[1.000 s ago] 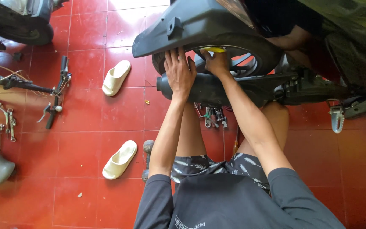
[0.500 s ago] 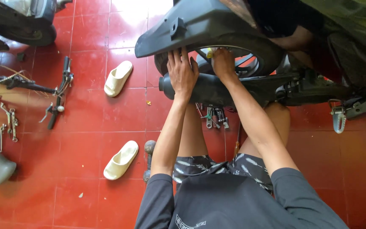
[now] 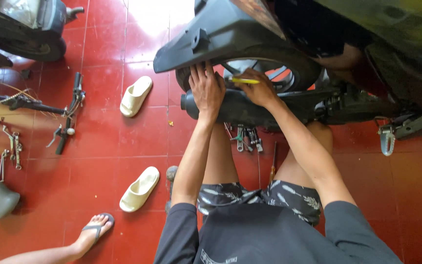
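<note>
A: How are the hands placed?

B: The left hand is laid flat, fingers spread and released, on the black exhaust muffler, its fingertips reaching the tyre of the rear wheel. The right hand is closed around a yellow-handled tool, which is held level against the wheel, just right of the left hand.

A: What edges bound the work area?

B: The wheel is overhung on the far side by the grey mudguard. The scooter body is seen to the right. A cluster of wrenches is found on the floor beneath the muffler, between the knees.

A: What open room is available?

B: Open floor is seen to the left of the forearms, up to two cream slippers, one far and one near. Further left, a black handlebar assembly is laid out. Another person's sandalled foot is noted at the near left.

A: And the surface?

B: Glossy red floor tiles are observed, with sunlight reflected at the far edge.
</note>
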